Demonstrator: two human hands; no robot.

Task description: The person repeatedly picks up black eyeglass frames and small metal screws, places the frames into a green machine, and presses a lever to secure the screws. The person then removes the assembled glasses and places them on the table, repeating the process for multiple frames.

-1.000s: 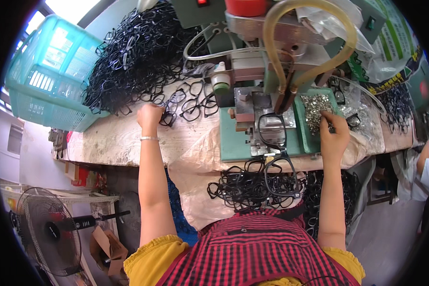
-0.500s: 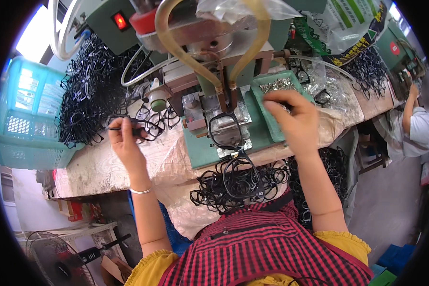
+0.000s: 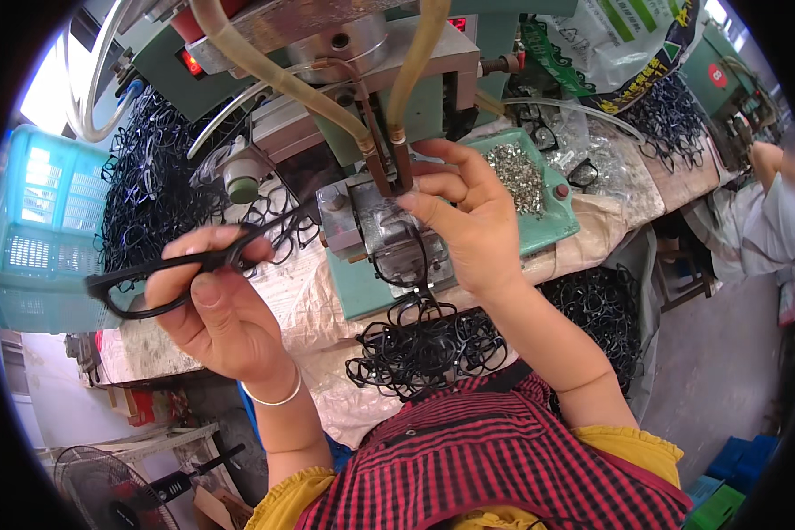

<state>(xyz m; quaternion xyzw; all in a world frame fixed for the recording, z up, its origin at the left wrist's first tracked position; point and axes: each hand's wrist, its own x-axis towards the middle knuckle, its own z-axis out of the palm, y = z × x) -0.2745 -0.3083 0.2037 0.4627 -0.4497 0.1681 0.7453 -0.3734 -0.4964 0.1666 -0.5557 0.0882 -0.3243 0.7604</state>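
My left hand (image 3: 225, 322) is closed around a black eyeglass frame (image 3: 132, 284), raised left of the bench machine. One lens opening points left, and a dark part reaches toward the machine. My right hand (image 3: 479, 225) has its fingertips pinched together at the machine's two copper-coloured prongs (image 3: 387, 170). Whatever is between those fingertips is too small or hidden to make out. Below the prongs is a metal fixture (image 3: 373, 205). A black, curved rim (image 3: 426, 265) shows at its front, partly behind my right hand.
A green tray (image 3: 561, 221) of small shiny metal parts lies to the right of the fixture. Black eyeglass frames (image 3: 415, 349) are piled at the bench's front edge, with a larger heap (image 3: 155, 172) at left beside a turquoise basket (image 3: 49, 230). Hoses hang overhead.
My right hand has moved left from over the tray to the prongs. My left hand, holding an eyeglass frame, has come closer to me. The view has shifted slightly.
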